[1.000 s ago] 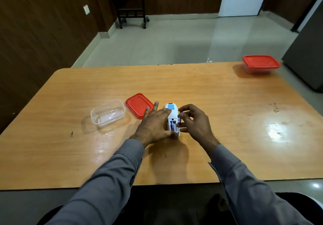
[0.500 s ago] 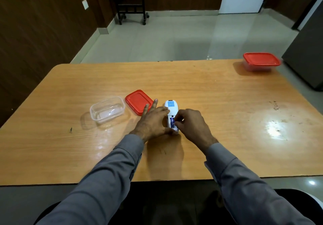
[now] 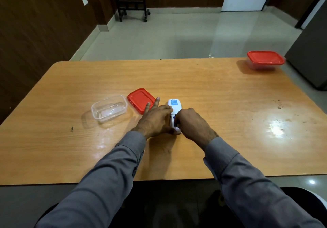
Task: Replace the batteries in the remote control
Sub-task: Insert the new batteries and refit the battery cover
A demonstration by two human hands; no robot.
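A white remote control (image 3: 174, 105) with a blue label lies back-up on the wooden table (image 3: 212, 89), near its middle. Its battery bay is uncovered and a blue battery (image 3: 174, 118) shows inside. My left hand (image 3: 155, 119) rests against the remote's left side, thumb at its near end, two fingers stretched out flat. My right hand (image 3: 192, 124) curls over the remote's right side with its fingertips pressing on the battery in the bay. The near end of the remote is hidden by both hands.
A clear plastic box (image 3: 108, 107) stands left of my hands, its red lid (image 3: 140, 100) lying beside it. A second box with a red lid (image 3: 265, 59) sits at the table's far right corner. A black wheeled stand (image 3: 131, 6) is on the floor beyond.
My right hand has closed in from beside the remote onto the battery bay, fingertips now pushing down on the battery. The left hand stays against the remote.
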